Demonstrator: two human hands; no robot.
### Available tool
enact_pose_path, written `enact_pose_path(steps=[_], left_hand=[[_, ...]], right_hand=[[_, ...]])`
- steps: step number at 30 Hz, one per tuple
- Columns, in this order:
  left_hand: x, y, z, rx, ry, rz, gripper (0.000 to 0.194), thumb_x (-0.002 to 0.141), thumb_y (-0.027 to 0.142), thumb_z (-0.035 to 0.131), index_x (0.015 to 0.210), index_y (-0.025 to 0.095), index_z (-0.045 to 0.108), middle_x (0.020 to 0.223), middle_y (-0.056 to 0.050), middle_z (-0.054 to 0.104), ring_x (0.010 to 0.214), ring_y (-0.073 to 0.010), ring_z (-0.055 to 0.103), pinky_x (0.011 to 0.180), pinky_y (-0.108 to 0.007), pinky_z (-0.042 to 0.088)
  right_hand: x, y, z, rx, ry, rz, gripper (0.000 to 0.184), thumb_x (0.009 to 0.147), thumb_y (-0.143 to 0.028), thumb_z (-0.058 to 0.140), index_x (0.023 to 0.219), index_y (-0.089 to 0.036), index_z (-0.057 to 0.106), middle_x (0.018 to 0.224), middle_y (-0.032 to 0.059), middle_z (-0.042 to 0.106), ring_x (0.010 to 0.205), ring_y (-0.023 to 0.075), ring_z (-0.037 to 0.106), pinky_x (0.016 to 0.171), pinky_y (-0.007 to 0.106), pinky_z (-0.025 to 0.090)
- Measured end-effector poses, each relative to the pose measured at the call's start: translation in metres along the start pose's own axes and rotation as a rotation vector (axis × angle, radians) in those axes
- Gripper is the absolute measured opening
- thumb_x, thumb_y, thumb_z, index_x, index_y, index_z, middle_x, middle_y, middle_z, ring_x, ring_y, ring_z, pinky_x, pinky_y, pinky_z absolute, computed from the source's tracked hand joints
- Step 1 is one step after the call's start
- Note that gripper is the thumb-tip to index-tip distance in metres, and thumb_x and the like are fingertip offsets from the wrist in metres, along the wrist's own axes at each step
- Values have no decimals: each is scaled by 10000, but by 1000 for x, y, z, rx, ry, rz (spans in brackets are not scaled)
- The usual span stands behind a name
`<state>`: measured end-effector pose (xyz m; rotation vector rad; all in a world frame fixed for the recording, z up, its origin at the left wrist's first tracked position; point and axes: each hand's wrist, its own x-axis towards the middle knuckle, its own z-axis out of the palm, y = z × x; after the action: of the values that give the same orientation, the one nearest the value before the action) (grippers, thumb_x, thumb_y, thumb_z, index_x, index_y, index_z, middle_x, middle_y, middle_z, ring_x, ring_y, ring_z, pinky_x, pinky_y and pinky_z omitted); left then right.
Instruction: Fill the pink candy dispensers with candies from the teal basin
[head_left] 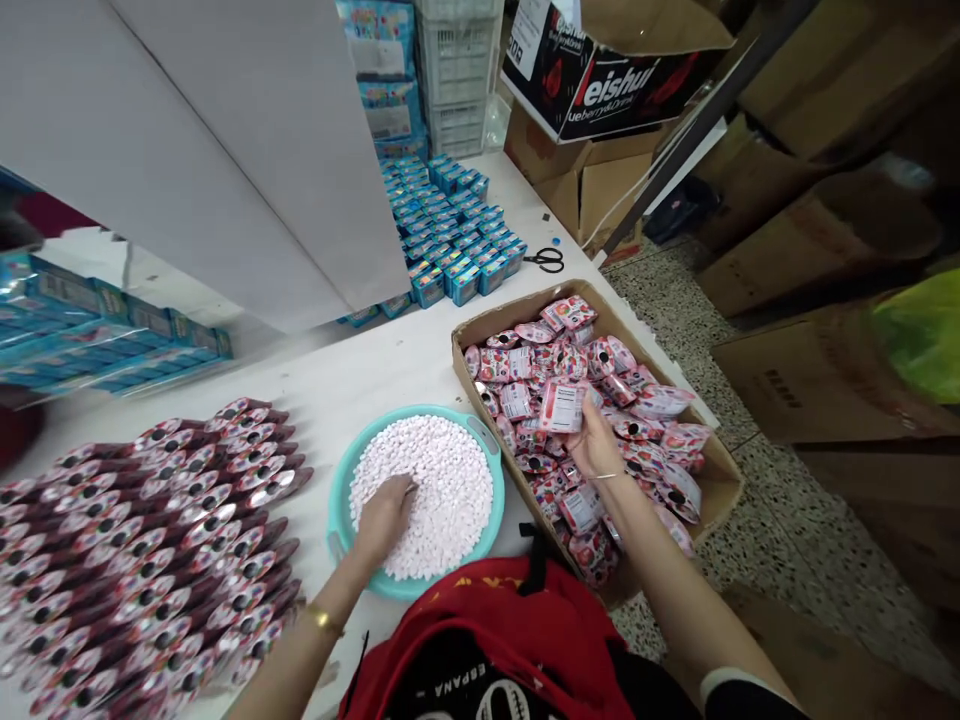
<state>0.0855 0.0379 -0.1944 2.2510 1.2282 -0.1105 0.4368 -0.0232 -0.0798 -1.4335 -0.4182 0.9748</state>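
Pink foil sachet, its long side upright, sits clamped in your right hand, over the cardboard tray on the right of the tabletop. Your hands are apart: your left hand rests on white tablets in a teal basin, its grip unclear.
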Motion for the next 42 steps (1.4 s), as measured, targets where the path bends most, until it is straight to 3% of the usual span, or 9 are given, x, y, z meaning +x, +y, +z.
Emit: enact_pose_path(steps=[3,7,16,22,29,32,35,39,42], left_hand=[[14,21,18,-100,53,15,290,914,263,403,1146,192,562,1170,-103,630,1097,-230,580,971,-388,463],[9,20,10,-227,27,10,278,916,326,435,1123,190,561,1107,-88,650,1033,-219,601,921,-373,487],[-49,-6,-69,-235,81,112,299,914,383,466,1141,213,563,1071,-73,651,999,-198,606,892,-347,487],[-57,23,-119,-43,34,199,279,934,350,440,1141,219,574,1031,-68,653,1004,-197,600,881,-326,477],[-49,76,-149,351,-62,173,185,916,235,440,890,189,617,856,-82,620,824,-216,586,690,-329,459],[-48,93,-155,437,-63,186,211,900,133,412,870,178,616,841,-95,613,804,-225,575,651,-336,435],[-48,89,-157,394,-28,180,211,905,146,414,884,186,620,839,-88,606,814,-227,569,670,-337,431],[-46,40,-139,269,21,77,199,915,265,450,1010,208,615,912,-78,618,876,-226,576,736,-332,441],[-40,5,-95,212,-59,-19,187,896,231,467,1004,203,618,945,-89,632,911,-229,586,777,-340,451]], right_hand=[[-34,11,20,118,-156,167,474,774,-651,599,990,-229,616,831,36,721,776,225,697,609,366,596],[-60,29,42,12,-347,168,438,766,-531,674,1078,-237,583,1011,64,713,895,243,691,753,427,595],[-71,81,61,-755,-436,-385,320,867,-297,571,1171,-210,525,1145,124,613,1113,274,572,979,463,465],[-71,102,76,-769,-595,-478,355,845,-144,502,1195,-206,506,1155,121,589,1118,262,555,967,461,476],[-74,111,82,-732,-605,-521,401,843,-122,490,1230,-228,504,1172,110,591,1148,252,535,1003,478,455],[-73,115,81,-733,-603,-531,423,836,-113,481,1243,-227,504,1180,113,591,1161,252,527,1010,482,452],[-70,118,78,-732,-597,-531,453,819,-95,468,1252,-227,500,1185,114,587,1170,254,525,1012,486,450],[-68,119,70,-727,-542,-509,421,822,-112,469,1233,-201,496,1200,129,577,1185,260,519,1028,481,435],[-68,113,65,-706,-473,-459,354,858,-179,490,1211,-202,492,1198,126,577,1168,255,537,1013,457,446]])
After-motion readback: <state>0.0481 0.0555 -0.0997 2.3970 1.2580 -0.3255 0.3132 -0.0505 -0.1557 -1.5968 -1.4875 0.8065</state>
